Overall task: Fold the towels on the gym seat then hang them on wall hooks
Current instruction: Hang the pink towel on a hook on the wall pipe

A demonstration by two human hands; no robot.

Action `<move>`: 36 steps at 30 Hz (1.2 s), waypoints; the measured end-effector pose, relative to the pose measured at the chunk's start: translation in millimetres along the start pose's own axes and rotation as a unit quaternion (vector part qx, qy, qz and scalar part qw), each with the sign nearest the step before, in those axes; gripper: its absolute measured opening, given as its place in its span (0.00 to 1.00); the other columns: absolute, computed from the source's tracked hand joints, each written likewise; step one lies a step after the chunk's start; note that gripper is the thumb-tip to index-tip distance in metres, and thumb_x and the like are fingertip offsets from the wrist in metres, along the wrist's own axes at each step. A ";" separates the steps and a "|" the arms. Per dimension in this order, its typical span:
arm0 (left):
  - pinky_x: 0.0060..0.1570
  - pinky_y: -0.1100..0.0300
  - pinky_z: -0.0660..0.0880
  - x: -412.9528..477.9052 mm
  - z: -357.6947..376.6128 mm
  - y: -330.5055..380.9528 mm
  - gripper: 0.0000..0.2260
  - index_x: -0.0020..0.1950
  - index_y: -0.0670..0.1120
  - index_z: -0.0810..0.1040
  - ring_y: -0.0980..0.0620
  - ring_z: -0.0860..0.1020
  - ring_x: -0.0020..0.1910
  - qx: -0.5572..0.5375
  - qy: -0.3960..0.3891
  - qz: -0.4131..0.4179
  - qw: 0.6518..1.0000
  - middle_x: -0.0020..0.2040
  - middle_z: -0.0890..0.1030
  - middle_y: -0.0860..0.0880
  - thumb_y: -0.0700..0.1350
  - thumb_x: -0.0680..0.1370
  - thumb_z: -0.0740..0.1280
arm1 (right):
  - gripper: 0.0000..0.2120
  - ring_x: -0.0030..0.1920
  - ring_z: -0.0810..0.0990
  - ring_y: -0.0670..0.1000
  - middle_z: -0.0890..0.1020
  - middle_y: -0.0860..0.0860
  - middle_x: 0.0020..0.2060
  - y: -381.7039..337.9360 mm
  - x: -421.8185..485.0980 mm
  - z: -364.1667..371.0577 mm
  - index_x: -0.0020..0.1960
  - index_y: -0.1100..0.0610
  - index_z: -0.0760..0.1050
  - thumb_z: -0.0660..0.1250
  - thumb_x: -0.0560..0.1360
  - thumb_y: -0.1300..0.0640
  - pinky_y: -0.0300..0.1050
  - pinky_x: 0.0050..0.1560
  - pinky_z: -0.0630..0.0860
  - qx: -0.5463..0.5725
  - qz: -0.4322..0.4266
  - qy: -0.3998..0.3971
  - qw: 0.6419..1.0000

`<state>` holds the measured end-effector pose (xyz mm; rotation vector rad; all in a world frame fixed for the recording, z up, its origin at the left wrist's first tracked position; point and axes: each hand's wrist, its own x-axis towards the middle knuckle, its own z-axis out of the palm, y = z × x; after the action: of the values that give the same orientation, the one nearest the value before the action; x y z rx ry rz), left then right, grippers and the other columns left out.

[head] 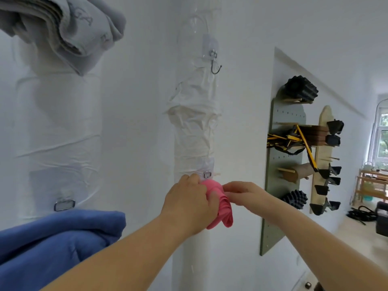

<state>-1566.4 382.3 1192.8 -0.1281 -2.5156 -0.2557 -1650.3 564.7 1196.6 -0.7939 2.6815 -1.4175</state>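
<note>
Up at the white wall [136,122], both hands close together, each clamped on a pink towel [221,206]. Left hand [189,204] wrapped round the towel's upper left, fingers curled over the folds, back of the hand toward the camera. Right hand [245,194] reaching in from the right, fingertips pinching the layered edge near the top. Towel folded into a narrow bundle, hanging down between the hands against a wrinkled white strip [195,133] on the wall, its top just under the lower hook [207,174], only the metal loop and clear pad of that hook in view; impossible to tell whether caught on it. Higher on the same strip, upper hook [215,66], a curved double prong under a clear pad. At top left, grey towel [63,28], folded and hanging from the wall. At lower left, blue towel [56,238] in thick folds just under a metal ring [64,205]. To the right, well apart from the hands, a green pegboard [273,206] with black foam rollers [302,88] and yellow-and-black straps [289,139] on wooden pegs, then a wooden rack [319,164] with black clips. Far right, a window [382,139].
</note>
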 end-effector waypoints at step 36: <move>0.55 0.52 0.77 3.9 -11.6 0.1 0.19 0.63 0.54 0.77 0.50 0.73 0.59 -0.043 0.026 -0.015 0.999 0.56 0.75 0.53 0.62 0.80 0.58 | 0.24 0.61 0.74 0.44 0.74 0.46 0.69 -32.2 -16.0 8.4 0.72 0.50 0.73 0.67 0.76 0.56 0.29 0.50 0.68 -0.089 -0.042 0.105 0.990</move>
<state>-1563.0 380.1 1204.4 -0.1165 -2.4566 -0.3754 -1620.5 550.2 1213.0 -0.8187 3.0036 -1.3650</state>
